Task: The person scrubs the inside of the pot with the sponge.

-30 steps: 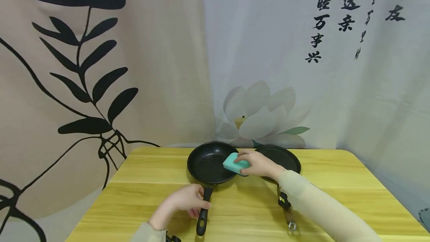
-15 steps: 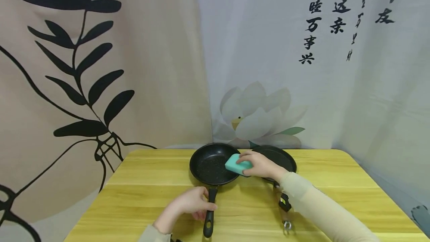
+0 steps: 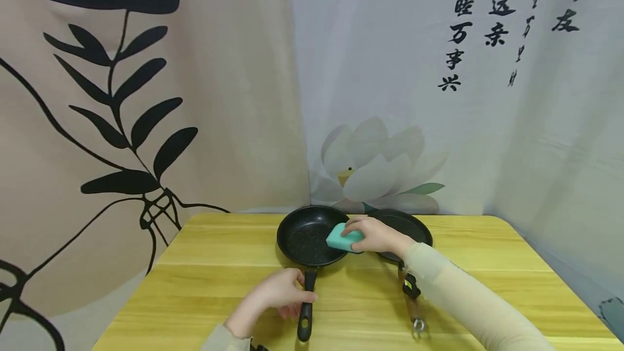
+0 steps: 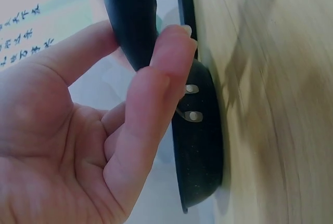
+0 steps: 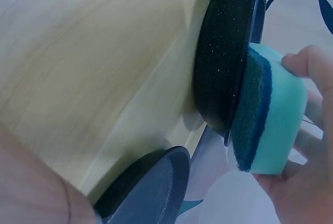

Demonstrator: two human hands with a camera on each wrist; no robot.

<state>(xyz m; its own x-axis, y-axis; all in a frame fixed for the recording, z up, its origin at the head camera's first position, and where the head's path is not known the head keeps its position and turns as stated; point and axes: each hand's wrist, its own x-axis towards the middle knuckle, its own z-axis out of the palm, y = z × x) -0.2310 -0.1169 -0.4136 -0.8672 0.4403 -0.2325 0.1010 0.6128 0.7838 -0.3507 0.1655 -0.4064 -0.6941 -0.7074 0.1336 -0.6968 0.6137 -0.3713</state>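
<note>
The flat pan is partly hidden by the right hand, in which a turquoise sponge is gripped at the right rim of the deep frying pan; whether the rim is touched cannot be told. The black handle is pinched by the left hand, its end cut off in the left wrist view. The sponge's dark scouring layer is shown clearly only by the right wrist view.

Forward-down head view, close wrist views, speckled pan shared
</note>
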